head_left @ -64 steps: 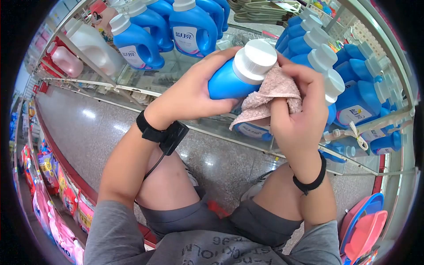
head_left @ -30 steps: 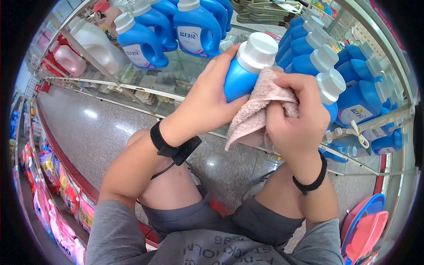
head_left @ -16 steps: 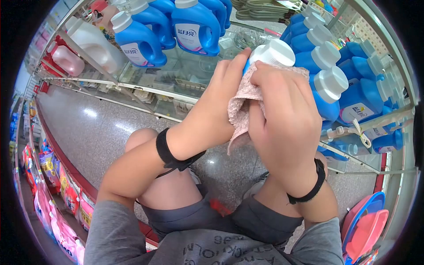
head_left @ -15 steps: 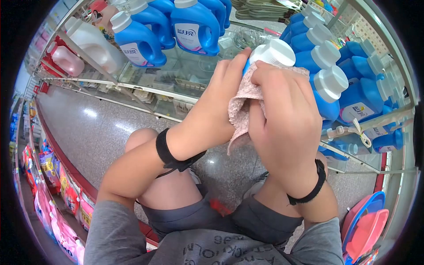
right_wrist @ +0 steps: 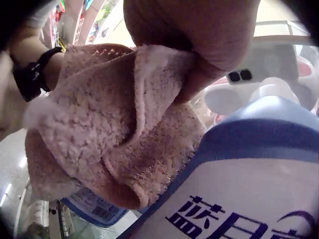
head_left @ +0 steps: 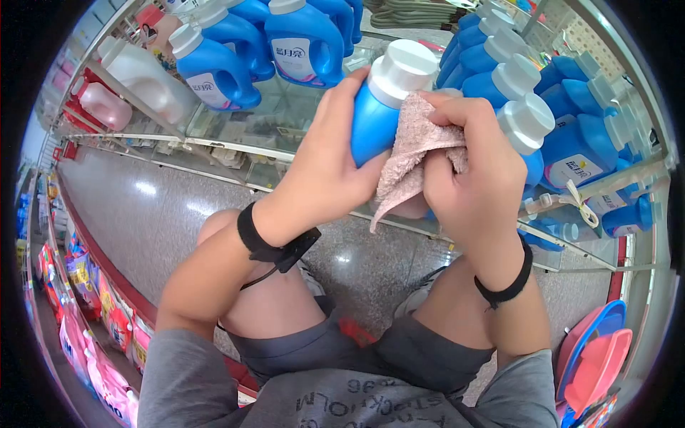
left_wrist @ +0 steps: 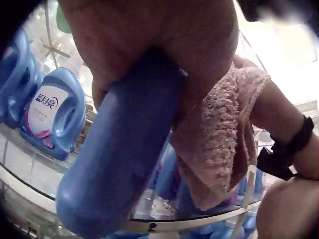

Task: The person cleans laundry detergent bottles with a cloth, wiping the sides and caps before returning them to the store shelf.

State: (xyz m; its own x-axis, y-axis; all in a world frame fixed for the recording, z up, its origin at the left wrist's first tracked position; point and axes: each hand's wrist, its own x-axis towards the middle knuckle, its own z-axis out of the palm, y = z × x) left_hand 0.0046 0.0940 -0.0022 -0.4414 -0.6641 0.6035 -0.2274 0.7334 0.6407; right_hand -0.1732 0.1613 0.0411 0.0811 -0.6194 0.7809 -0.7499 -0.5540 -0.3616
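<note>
My left hand (head_left: 317,171) grips a blue detergent bottle (head_left: 372,125) by its body, fingers on the far side and thumb on the near side. Its white cap (head_left: 404,68) points up and to the right. A pinkish terry cloth (head_left: 410,146) is pinched in my right hand (head_left: 485,175), bunched against the bottle's right side just below the cap. In the left wrist view the bottle's smooth blue side (left_wrist: 117,154) slants downward beneath the palm, with the cloth (left_wrist: 214,134) hanging beside it. Folds of cloth (right_wrist: 109,109) fill much of the right wrist view.
Blue handled detergent bottles (head_left: 296,53) stand on a glass shelf (head_left: 235,132) behind. More white-capped bottles (head_left: 524,121) line the shelf close to my right hand. Hangers (head_left: 417,14) lie at the back. Bagged goods (head_left: 89,357) line the left, and plastic basins (head_left: 592,357) stand lower right.
From half a second ago, both hands and the bottle have shifted left. My right hand has drawn back from over the bottle's front to its right side, uncovering the cap and blue shoulder.
</note>
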